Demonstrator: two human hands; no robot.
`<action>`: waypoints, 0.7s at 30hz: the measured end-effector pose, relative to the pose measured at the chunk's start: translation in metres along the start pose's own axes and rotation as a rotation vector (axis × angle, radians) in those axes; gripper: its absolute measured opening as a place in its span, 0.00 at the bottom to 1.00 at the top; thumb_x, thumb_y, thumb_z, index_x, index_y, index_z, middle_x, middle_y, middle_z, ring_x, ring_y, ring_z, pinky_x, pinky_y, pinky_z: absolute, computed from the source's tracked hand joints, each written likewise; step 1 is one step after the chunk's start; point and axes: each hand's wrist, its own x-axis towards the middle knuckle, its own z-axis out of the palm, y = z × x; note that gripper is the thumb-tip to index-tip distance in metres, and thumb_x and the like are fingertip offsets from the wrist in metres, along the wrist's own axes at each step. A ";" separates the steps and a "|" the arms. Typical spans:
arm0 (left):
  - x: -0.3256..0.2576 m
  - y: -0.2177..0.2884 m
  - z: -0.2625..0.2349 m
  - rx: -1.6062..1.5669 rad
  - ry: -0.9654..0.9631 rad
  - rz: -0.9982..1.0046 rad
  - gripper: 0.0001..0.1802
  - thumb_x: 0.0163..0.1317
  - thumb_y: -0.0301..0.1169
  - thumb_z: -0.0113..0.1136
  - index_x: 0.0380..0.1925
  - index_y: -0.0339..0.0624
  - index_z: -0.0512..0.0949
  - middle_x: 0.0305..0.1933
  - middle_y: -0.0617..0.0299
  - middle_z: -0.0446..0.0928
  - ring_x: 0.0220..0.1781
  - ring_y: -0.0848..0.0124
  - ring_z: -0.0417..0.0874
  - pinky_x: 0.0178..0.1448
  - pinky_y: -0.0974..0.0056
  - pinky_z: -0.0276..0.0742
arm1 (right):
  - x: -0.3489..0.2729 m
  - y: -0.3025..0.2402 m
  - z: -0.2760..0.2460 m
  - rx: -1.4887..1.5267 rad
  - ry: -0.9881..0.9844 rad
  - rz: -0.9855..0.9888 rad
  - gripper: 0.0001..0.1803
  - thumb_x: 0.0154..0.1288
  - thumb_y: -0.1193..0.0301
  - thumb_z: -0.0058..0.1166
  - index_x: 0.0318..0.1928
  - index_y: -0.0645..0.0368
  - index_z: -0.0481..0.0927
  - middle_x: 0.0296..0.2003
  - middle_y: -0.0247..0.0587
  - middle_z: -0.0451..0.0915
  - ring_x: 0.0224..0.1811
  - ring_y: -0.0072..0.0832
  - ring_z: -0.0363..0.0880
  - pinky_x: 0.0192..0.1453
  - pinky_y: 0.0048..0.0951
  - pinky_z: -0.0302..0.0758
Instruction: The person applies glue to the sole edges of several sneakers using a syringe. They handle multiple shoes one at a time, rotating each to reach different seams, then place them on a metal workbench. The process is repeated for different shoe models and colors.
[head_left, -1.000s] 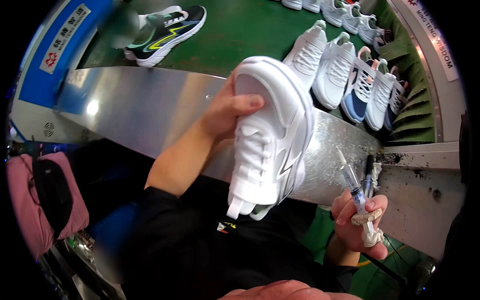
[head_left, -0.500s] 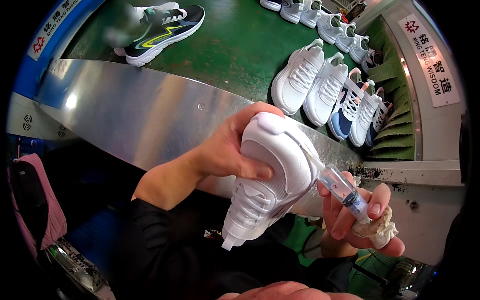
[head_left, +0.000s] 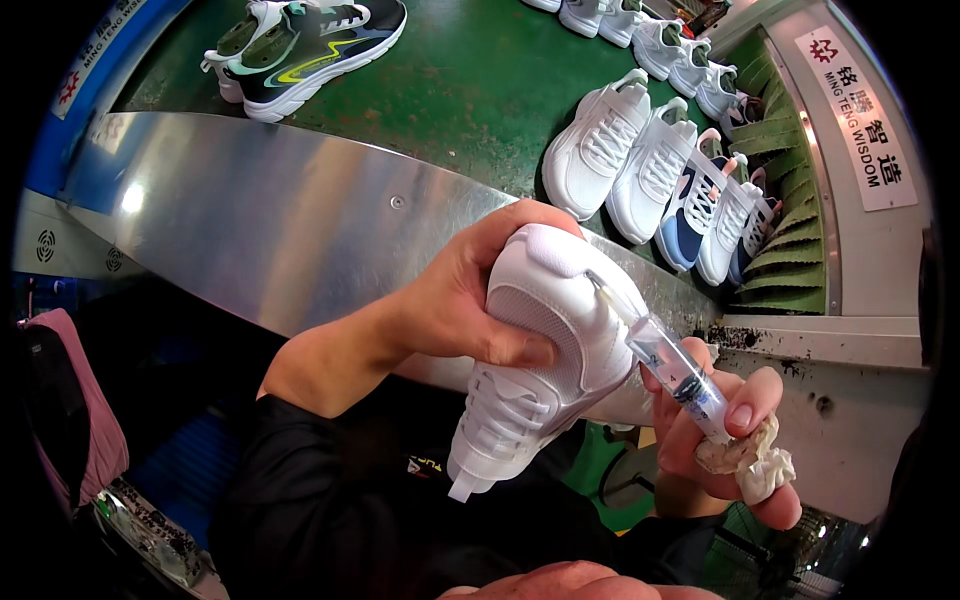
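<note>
In the head camera's view, low over a workstation, a person's bare left arm rises from a black sleeve, elbow out to the side, forearm slanting up and rightward. The left hand has its grip clamped on a white sports shoe, thumb laid across the upper and the other fingers mostly hidden behind it. The shoe is held in front of the person's torso, at the near edge of the bench, tilted with its toe up and heel loop down. It shows fine mesh, smooth panels, flat white laces and a thick rounded sole.

The right hand is turned with its fingers curled, its grip closed around a clear plastic syringe. The slim nozzle reaches the seam between upper and sole near the toe; whether it enters is too small to tell. A crumpled, cream-coloured wad wraps the syringe's rear end.

The bench has a scuffed green top and a shiny metal ledge. Five more shoes, white or navy, stand side by side at right, beside green hanging strips. A black shoe with a yellow-green zigzag sits upper left.
</note>
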 end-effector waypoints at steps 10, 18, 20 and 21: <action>0.002 0.001 -0.002 0.041 0.053 0.027 0.41 0.34 0.31 0.76 0.52 0.42 0.67 0.48 0.61 0.74 0.51 0.71 0.75 0.55 0.64 0.71 | -0.002 0.002 -0.004 -0.007 -0.015 -0.034 0.39 0.51 0.37 0.58 0.48 0.59 0.71 0.29 0.42 0.79 0.39 0.31 0.65 0.48 0.35 0.59; 0.004 -0.002 -0.006 0.058 0.164 -0.010 0.44 0.33 0.38 0.76 0.54 0.38 0.65 0.47 0.58 0.74 0.49 0.69 0.77 0.52 0.65 0.73 | -0.024 0.008 -0.015 0.015 0.023 -0.042 0.39 0.51 0.37 0.58 0.49 0.58 0.71 0.32 0.44 0.80 0.41 0.32 0.65 0.51 0.37 0.59; 0.004 -0.001 -0.007 0.077 0.205 -0.017 0.45 0.34 0.40 0.75 0.54 0.37 0.65 0.46 0.58 0.74 0.48 0.69 0.77 0.51 0.66 0.74 | -0.030 0.008 -0.015 0.022 0.045 -0.019 0.39 0.51 0.37 0.58 0.49 0.58 0.71 0.32 0.44 0.80 0.42 0.32 0.65 0.52 0.38 0.59; 0.005 -0.001 -0.007 0.087 0.214 -0.011 0.45 0.34 0.40 0.74 0.54 0.37 0.64 0.46 0.58 0.75 0.48 0.69 0.78 0.51 0.66 0.74 | -0.033 0.008 -0.015 0.025 0.054 -0.011 0.39 0.51 0.37 0.58 0.49 0.58 0.71 0.32 0.45 0.80 0.42 0.33 0.65 0.53 0.39 0.59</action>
